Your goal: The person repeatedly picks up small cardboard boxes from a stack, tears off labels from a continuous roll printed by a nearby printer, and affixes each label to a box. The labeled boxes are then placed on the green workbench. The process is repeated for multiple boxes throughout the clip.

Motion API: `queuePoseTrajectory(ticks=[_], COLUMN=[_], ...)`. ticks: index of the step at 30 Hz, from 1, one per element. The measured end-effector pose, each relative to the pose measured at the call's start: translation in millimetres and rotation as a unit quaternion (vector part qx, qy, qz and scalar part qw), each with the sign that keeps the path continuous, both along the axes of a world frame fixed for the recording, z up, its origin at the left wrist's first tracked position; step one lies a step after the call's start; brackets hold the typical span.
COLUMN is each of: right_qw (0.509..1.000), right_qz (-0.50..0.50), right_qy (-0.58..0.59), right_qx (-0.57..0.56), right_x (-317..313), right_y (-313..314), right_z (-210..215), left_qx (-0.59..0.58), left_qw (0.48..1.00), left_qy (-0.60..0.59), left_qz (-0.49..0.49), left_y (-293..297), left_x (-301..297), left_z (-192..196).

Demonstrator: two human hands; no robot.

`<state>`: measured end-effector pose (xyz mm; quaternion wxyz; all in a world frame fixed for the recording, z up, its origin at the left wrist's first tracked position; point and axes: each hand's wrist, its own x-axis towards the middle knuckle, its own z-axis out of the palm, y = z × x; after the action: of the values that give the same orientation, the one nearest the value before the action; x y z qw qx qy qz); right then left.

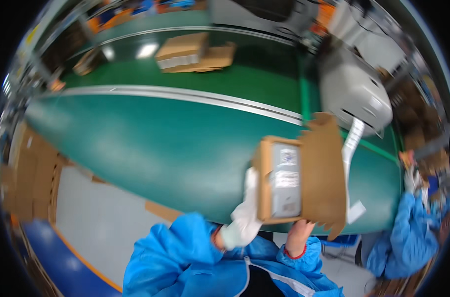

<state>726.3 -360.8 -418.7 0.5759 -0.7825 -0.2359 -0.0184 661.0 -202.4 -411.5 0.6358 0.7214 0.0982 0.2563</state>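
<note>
Blue sleeves point(195, 247) fill the bottom of the view, and from them both hands rise to an open cardboard box point(284, 180) held above the near edge of a green conveyor belt point(150, 148). On the left hand point(244, 210) is a white glove; it is closed around the left side of the box, fingers wrapped up along its wall. By contrast the right hand point(298, 235) is bare and grips the box's lower edge from beneath, with only the heel and wrist showing, so how far its fingers curl cannot be told. Inside the box lies a grey flat device point(287, 185) bearing white labels. A jagged-edged brown flap point(324, 173) stands open to the right, and a white paper strip point(352, 148) hangs just beyond it.

Left of the box the belt surface runs bare and wide to a silver rail point(185, 96) along its far edge. Beyond that rail, a second belt carries another open carton point(190, 52), well apart from the hands. A grey machine housing point(353, 91) sits close above and right of the held box, crowding that side. At the right rim another person's blue sleeve point(408, 232) stands near the belt's end. Stacked cardboard point(26, 178) lines the floor at left.
</note>
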Motion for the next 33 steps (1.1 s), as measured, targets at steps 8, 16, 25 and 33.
queuePoseTrajectory(ticks=[8, 16, 25, 33], right_qw=[0.996, 0.999, 0.993, 0.988], right_qz=[0.055, 0.014, 0.06, 0.1], right_qy=[0.061, -0.028, 0.043, 0.033], right_qx=[-0.023, -0.035, -0.092, -0.116], right_x=[-19, -18, -14, -11], right_y=[-21, -9, -14, -17], right_z=[62, 60, 65, 69], left_qx=[-0.256, -0.085, -0.242, 0.237], left_qw=[0.947, 0.989, 0.948, 0.968], left_qy=[-0.189, -0.105, -0.141, -0.001], left_qz=[-0.049, -0.052, -0.152, -0.08], left_y=[-21, -23, -14, 19], left_x=[-2, 4, 9, -29], left_z=[55, 50, 48, 17])
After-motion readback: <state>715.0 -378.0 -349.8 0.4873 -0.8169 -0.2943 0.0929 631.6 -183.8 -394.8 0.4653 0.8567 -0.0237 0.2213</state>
